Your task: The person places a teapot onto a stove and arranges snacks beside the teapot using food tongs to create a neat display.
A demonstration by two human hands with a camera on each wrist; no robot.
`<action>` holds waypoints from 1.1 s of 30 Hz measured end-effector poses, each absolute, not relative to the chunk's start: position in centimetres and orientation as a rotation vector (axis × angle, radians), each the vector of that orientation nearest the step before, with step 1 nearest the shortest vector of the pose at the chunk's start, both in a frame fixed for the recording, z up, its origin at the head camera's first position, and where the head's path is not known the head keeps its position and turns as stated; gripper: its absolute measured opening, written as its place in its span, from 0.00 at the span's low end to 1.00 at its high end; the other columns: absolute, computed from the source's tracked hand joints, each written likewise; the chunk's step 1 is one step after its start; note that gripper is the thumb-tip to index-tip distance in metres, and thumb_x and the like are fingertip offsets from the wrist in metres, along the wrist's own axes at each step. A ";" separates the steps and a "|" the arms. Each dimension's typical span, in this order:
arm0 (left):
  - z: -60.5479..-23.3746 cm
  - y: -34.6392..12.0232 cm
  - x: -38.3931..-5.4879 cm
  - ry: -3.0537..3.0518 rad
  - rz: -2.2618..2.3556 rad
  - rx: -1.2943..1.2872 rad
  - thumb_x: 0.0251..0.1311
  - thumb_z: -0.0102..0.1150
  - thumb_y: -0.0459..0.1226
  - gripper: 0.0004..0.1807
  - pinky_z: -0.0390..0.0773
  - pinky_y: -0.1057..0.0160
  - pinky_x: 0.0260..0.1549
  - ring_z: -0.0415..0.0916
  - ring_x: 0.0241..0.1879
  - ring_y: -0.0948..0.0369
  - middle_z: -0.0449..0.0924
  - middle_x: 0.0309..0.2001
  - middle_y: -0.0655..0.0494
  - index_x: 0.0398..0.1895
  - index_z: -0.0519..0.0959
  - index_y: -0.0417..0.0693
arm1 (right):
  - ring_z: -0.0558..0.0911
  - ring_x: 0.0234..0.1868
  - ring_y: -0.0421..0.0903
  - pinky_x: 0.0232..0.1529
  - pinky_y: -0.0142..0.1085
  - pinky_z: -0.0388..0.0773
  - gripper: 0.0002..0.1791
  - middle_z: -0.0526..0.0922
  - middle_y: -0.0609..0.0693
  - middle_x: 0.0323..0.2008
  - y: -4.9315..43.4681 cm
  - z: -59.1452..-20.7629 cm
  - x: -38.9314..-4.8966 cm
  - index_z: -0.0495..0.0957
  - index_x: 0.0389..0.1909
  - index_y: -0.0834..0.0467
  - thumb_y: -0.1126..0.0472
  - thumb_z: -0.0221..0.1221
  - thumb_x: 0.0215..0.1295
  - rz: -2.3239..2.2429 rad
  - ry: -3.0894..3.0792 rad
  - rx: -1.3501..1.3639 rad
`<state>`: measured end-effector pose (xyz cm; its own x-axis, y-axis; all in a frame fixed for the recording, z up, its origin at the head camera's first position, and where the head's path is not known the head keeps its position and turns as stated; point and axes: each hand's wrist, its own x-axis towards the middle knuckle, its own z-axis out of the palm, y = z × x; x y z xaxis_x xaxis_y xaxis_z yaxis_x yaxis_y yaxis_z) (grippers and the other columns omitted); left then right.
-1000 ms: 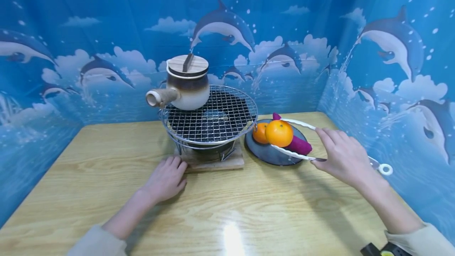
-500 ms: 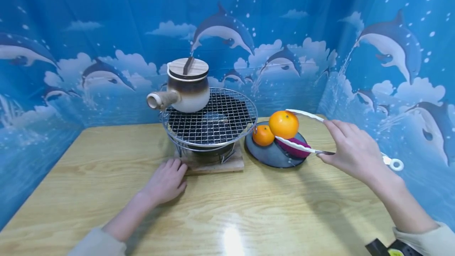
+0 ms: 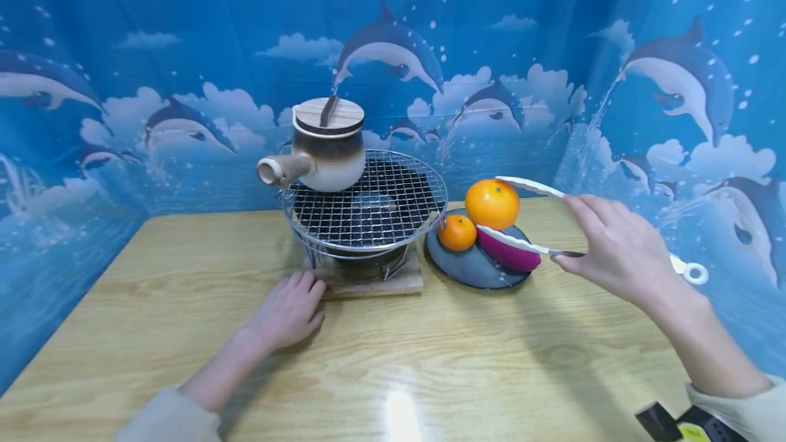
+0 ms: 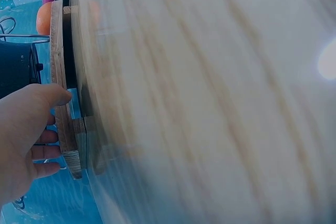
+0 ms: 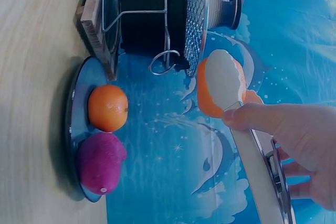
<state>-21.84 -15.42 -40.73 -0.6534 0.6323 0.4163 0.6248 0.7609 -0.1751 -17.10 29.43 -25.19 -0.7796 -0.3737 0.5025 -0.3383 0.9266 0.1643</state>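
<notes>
My right hand (image 3: 620, 251) grips white-tipped tongs (image 5: 252, 166) between thumb and fingers. An orange (image 3: 492, 204) is clamped between the tong ends, raised above the dark round plate (image 3: 460, 273). On that plate lie a smaller orange (image 5: 107, 107) and a long magenta sweet potato (image 5: 100, 163). My left hand (image 3: 290, 312) holds the left front corner of the wooden board (image 4: 62, 124), thumb on one side and fingers on the other. The board bears a black stove (image 5: 149, 17) topped by a round wire grill (image 3: 368, 217).
A lidded clay pot (image 3: 331, 162) with a side handle stands on the grill's left rear, its handle (image 3: 284, 169) jutting left past the rim. The plate sits close to the board's right side. A blue dolphin curtain (image 3: 245, 33) borders the wooden table (image 3: 368, 360).
The clamped orange has risen off the plate, uncovering more of the smaller orange and the sweet potato. My right hand has moved up and to the right with the tongs. My left hand stays put.
</notes>
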 end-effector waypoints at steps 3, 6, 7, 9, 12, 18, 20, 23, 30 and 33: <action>-40.8 -15.4 -21.9 -2.494 0.022 -0.949 0.43 0.65 0.42 0.19 0.71 0.53 0.31 0.68 0.33 0.51 0.66 0.31 0.48 0.33 0.69 0.41 | 0.73 0.48 0.64 0.39 0.56 0.73 0.49 0.73 0.65 0.50 29.1 -24.8 -17.2 0.67 0.59 0.66 0.52 0.75 0.31 -0.090 -2.526 0.508; -40.8 -15.4 -21.9 -2.485 0.020 -0.950 0.43 0.65 0.42 0.19 0.71 0.53 0.31 0.68 0.33 0.51 0.66 0.31 0.48 0.33 0.69 0.41 | 0.73 0.48 0.63 0.39 0.56 0.73 0.49 0.73 0.65 0.50 28.7 -24.5 -17.2 0.67 0.59 0.66 0.52 0.75 0.31 -0.087 -2.518 0.509; -40.8 -15.4 -21.9 -2.487 0.019 -0.949 0.43 0.65 0.42 0.19 0.71 0.53 0.31 0.68 0.33 0.51 0.66 0.31 0.48 0.33 0.69 0.41 | 0.73 0.48 0.63 0.39 0.56 0.73 0.49 0.73 0.65 0.50 28.6 -24.4 -17.2 0.67 0.59 0.66 0.52 0.75 0.31 -0.086 -2.513 0.513; -40.9 -15.4 -21.9 -2.493 0.016 -0.946 0.43 0.65 0.42 0.19 0.71 0.53 0.31 0.68 0.33 0.51 0.66 0.31 0.48 0.32 0.69 0.41 | 0.73 0.48 0.63 0.39 0.56 0.73 0.49 0.73 0.64 0.50 28.3 -24.3 -17.2 0.68 0.58 0.66 0.53 0.75 0.31 -0.083 -2.500 0.527; -40.8 -15.5 -21.9 -2.505 0.017 -0.943 0.43 0.65 0.42 0.19 0.71 0.53 0.31 0.68 0.33 0.51 0.66 0.31 0.48 0.32 0.69 0.41 | 0.72 0.48 0.63 0.39 0.56 0.73 0.49 0.73 0.64 0.50 27.9 -24.1 -17.2 0.68 0.58 0.66 0.53 0.75 0.30 -0.074 -2.476 0.552; -40.7 -15.5 -21.9 -2.508 0.028 -0.943 0.44 0.65 0.42 0.19 0.71 0.54 0.30 0.67 0.33 0.51 0.65 0.31 0.49 0.32 0.69 0.41 | 0.73 0.48 0.62 0.37 0.55 0.74 0.49 0.74 0.64 0.50 26.8 -24.0 -17.3 0.69 0.57 0.67 0.55 0.76 0.28 -0.063 -2.388 0.629; -40.6 -15.5 -21.8 -2.503 0.024 -0.944 0.43 0.66 0.42 0.19 0.71 0.54 0.30 0.68 0.33 0.51 0.65 0.31 0.48 0.32 0.69 0.41 | 0.73 0.48 0.62 0.37 0.54 0.74 0.49 0.74 0.64 0.49 26.5 -24.0 -17.4 0.69 0.56 0.68 0.55 0.76 0.27 -0.064 -2.347 0.661; -40.6 -15.5 -21.8 -2.499 0.024 -0.948 0.43 0.66 0.42 0.19 0.71 0.54 0.30 0.68 0.33 0.51 0.65 0.31 0.49 0.32 0.68 0.41 | 0.73 0.48 0.61 0.37 0.53 0.74 0.48 0.75 0.64 0.48 26.0 -24.1 -17.6 0.70 0.55 0.68 0.55 0.76 0.27 -0.059 -2.308 0.691; -40.5 -15.4 -21.8 -2.473 0.019 -0.950 0.42 0.66 0.42 0.19 0.71 0.54 0.30 0.67 0.32 0.51 0.65 0.30 0.49 0.31 0.68 0.41 | 0.72 0.48 0.60 0.38 0.53 0.74 0.48 0.75 0.62 0.48 24.9 -23.9 -18.0 0.70 0.56 0.67 0.55 0.76 0.28 -0.021 -2.326 0.698; -40.7 -15.4 -21.8 -2.472 0.020 -0.955 0.42 0.66 0.42 0.20 0.71 0.53 0.30 0.67 0.31 0.51 0.65 0.30 0.49 0.31 0.69 0.41 | 0.73 0.48 0.59 0.38 0.52 0.75 0.48 0.75 0.62 0.48 24.4 -23.8 -18.1 0.70 0.56 0.66 0.54 0.76 0.28 0.000 -2.315 0.725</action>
